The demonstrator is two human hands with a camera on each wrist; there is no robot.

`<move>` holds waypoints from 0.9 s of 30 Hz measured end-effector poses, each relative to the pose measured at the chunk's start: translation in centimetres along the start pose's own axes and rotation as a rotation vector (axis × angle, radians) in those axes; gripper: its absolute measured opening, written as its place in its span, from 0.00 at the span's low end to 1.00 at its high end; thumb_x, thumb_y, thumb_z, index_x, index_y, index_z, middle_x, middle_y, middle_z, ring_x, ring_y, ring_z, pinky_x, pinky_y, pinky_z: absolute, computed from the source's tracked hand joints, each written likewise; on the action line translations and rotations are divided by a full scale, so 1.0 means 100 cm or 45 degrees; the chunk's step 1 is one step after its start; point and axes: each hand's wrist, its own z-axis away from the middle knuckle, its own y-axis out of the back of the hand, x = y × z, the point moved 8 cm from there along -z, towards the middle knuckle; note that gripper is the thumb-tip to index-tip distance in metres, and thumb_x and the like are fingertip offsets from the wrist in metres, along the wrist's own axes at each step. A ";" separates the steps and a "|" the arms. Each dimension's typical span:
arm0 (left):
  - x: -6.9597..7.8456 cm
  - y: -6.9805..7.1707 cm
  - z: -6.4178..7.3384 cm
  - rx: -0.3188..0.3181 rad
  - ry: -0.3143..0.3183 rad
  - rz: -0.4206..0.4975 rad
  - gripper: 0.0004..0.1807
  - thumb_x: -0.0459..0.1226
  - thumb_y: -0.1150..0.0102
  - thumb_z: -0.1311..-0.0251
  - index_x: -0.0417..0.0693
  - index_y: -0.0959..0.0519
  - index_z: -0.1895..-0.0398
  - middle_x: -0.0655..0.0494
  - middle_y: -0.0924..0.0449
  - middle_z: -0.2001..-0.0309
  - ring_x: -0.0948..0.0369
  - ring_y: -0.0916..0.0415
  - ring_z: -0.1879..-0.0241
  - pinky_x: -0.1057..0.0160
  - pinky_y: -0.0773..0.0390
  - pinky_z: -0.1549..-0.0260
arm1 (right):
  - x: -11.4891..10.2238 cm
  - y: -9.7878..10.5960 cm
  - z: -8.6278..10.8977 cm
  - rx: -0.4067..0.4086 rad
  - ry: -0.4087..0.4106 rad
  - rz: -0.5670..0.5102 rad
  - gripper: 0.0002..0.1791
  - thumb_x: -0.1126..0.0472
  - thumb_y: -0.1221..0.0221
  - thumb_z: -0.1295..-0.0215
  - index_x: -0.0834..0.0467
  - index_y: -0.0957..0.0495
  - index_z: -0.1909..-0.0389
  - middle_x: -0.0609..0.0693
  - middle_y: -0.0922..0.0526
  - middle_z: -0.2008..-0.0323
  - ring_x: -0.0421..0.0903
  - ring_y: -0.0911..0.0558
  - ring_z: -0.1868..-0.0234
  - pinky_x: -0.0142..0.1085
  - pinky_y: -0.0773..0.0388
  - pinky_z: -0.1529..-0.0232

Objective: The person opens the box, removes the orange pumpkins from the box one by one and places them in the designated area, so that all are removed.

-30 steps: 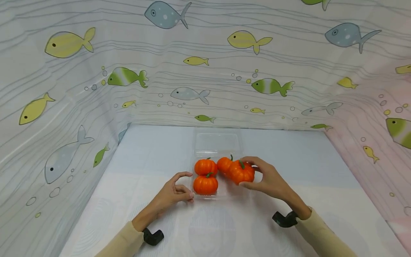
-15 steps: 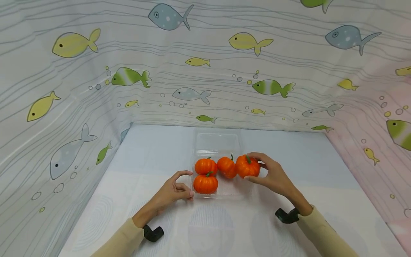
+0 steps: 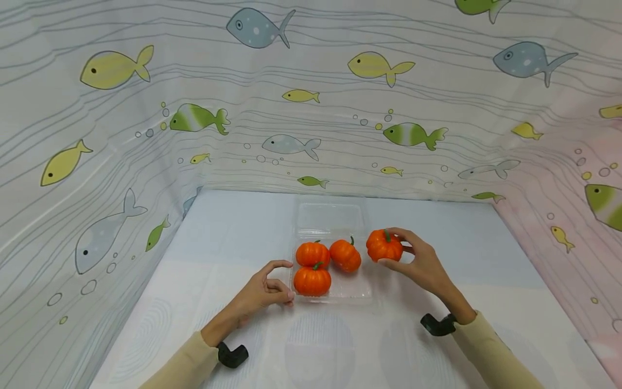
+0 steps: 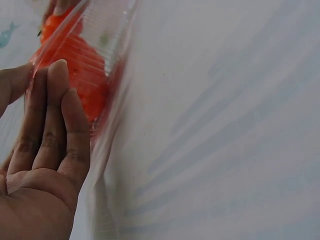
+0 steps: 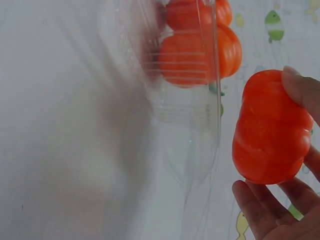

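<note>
A clear plastic box (image 3: 350,292) with its lid (image 3: 330,216) folded back stands on the table. Inside it are three small orange pumpkins: one at back left (image 3: 312,254), one at front left (image 3: 312,281) and a tilted one (image 3: 345,255) to their right. My left hand (image 3: 264,289) holds the box's left side, fingertips at the rim in the left wrist view. Beyond the box's right side, my right hand (image 3: 418,265) grips another orange pumpkin (image 3: 384,246) between thumb and fingers. This toy-like pumpkin (image 5: 272,127) hangs outside the clear wall in the right wrist view.
The white table (image 3: 320,346) carries faint pale patterns. Fish-printed cloth (image 3: 335,113) walls it in at the back and both sides. A black wrist mount (image 3: 232,355) sits on the left wrist, another mount (image 3: 437,325) on the right.
My right hand has carried its pumpkin right and away from the others, past the box's right edge. The tilted pumpkin is now fully uncovered. My left hand stays at the box's side.
</note>
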 end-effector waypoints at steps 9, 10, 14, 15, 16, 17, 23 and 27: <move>0.001 0.000 -0.002 -0.005 0.019 0.007 0.42 0.33 0.29 0.36 0.48 0.42 0.24 0.40 0.14 0.63 0.41 0.14 0.61 0.50 0.16 0.51 | 0.011 0.005 -0.006 0.063 0.000 0.000 0.40 0.54 0.23 0.43 0.49 0.28 0.30 0.49 0.24 0.34 0.50 0.25 0.37 0.46 0.20 0.42; 0.001 0.001 -0.002 -0.004 0.023 0.011 0.42 0.33 0.29 0.37 0.48 0.41 0.24 0.40 0.14 0.63 0.41 0.14 0.60 0.50 0.16 0.51 | 0.012 0.005 -0.007 0.064 0.004 -0.001 0.40 0.54 0.23 0.43 0.50 0.28 0.30 0.49 0.24 0.34 0.51 0.25 0.37 0.47 0.20 0.42; 0.001 0.001 -0.001 -0.004 0.036 0.011 0.42 0.34 0.28 0.37 0.47 0.42 0.24 0.40 0.14 0.63 0.40 0.15 0.60 0.50 0.16 0.52 | 0.015 0.006 -0.008 0.069 0.015 -0.008 0.41 0.54 0.23 0.43 0.51 0.29 0.29 0.52 0.25 0.33 0.53 0.25 0.37 0.50 0.21 0.42; 0.001 0.000 -0.001 -0.004 0.039 0.009 0.42 0.34 0.28 0.37 0.47 0.42 0.24 0.41 0.14 0.63 0.40 0.14 0.60 0.51 0.16 0.52 | 0.017 0.006 -0.008 0.073 0.014 -0.014 0.41 0.55 0.23 0.43 0.51 0.29 0.29 0.52 0.25 0.33 0.54 0.25 0.36 0.52 0.21 0.42; 0.001 0.000 -0.001 -0.005 0.042 0.006 0.43 0.34 0.28 0.37 0.47 0.42 0.24 0.41 0.14 0.63 0.41 0.14 0.60 0.51 0.16 0.52 | 0.019 0.007 -0.008 0.077 0.009 -0.017 0.41 0.55 0.23 0.43 0.51 0.29 0.29 0.52 0.25 0.33 0.54 0.26 0.36 0.53 0.22 0.42; 0.001 0.000 -0.001 -0.005 0.045 0.003 0.43 0.35 0.28 0.37 0.48 0.42 0.24 0.41 0.14 0.63 0.42 0.14 0.60 0.51 0.16 0.52 | 0.021 0.008 -0.008 0.081 0.002 -0.014 0.41 0.55 0.23 0.43 0.52 0.29 0.29 0.52 0.25 0.33 0.55 0.26 0.36 0.53 0.22 0.42; 0.002 0.001 -0.003 0.000 0.037 -0.008 0.42 0.34 0.28 0.37 0.49 0.41 0.24 0.40 0.14 0.63 0.41 0.15 0.60 0.51 0.16 0.52 | 0.035 0.011 -0.012 0.107 -0.030 -0.006 0.41 0.55 0.23 0.43 0.54 0.29 0.29 0.55 0.26 0.32 0.58 0.27 0.35 0.56 0.23 0.41; 0.002 0.001 -0.002 0.001 0.033 -0.007 0.42 0.34 0.29 0.37 0.49 0.41 0.24 0.40 0.14 0.63 0.39 0.15 0.60 0.51 0.16 0.52 | 0.045 0.011 -0.017 0.107 -0.056 -0.010 0.42 0.53 0.23 0.43 0.55 0.30 0.29 0.56 0.26 0.32 0.59 0.27 0.35 0.57 0.23 0.40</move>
